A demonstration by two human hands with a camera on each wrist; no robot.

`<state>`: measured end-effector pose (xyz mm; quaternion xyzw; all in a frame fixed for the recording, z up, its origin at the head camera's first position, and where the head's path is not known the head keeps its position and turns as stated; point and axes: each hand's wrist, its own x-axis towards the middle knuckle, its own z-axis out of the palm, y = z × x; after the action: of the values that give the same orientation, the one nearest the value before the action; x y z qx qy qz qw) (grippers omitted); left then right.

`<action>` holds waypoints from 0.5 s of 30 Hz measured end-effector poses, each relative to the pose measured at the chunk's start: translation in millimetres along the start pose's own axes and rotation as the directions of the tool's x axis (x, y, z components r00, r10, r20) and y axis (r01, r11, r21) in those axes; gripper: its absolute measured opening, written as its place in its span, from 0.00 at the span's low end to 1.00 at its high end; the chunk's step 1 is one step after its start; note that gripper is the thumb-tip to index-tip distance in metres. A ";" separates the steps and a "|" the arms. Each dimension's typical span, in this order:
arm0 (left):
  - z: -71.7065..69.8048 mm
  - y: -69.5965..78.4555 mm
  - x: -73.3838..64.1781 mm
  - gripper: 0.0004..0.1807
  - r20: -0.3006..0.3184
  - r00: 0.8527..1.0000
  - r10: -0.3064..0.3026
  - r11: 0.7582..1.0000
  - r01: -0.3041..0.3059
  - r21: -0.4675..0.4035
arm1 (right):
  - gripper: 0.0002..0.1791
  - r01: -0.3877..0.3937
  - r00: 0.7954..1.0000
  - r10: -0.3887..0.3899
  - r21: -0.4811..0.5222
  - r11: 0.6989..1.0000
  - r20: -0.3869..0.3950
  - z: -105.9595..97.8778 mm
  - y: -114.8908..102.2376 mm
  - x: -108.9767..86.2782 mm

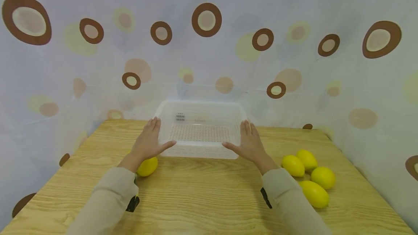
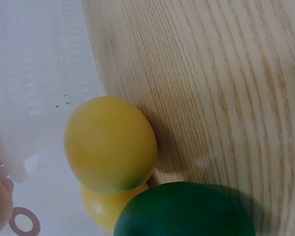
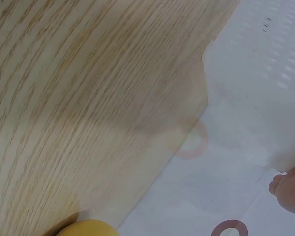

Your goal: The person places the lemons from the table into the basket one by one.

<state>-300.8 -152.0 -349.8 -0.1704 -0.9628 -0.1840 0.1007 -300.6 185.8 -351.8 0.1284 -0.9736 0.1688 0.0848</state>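
A white, see-through plastic basket with a slotted floor is held between both hands at the table's far side, its opening tilted toward me. My left hand grips its left end, thumb at the near rim and fingers along the side. On the right end, my right hand grips it the same way. Beneath the left forearm lies a lemon; the left wrist view shows a second lemon behind it and a smooth dark green object, mostly cut off there.
Several lemons lie grouped on the right of the wooden table, beside the right forearm. A pale curtain with brown and beige circles hangs behind the table and along its sides.
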 end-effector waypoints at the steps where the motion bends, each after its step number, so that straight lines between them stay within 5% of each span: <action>1: 0.2 -0.1 0.5 0.54 0.001 1.000 0.001 1.000 -0.001 0.002 | 0.61 0.000 1.000 0.000 -0.003 1.000 0.003 0.1 -0.8 0.2; 15: 11.7 -4.0 5.3 0.53 0.011 1.000 0.011 0.997 -0.012 0.081 | 0.59 0.010 0.999 -0.008 -0.090 0.996 0.031 4.8 0.1 3.5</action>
<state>-308.7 -149.3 -360.4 -0.1726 -0.9690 -0.1432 0.1033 -304.5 183.4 -355.5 0.1315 -0.9808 0.1225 0.0762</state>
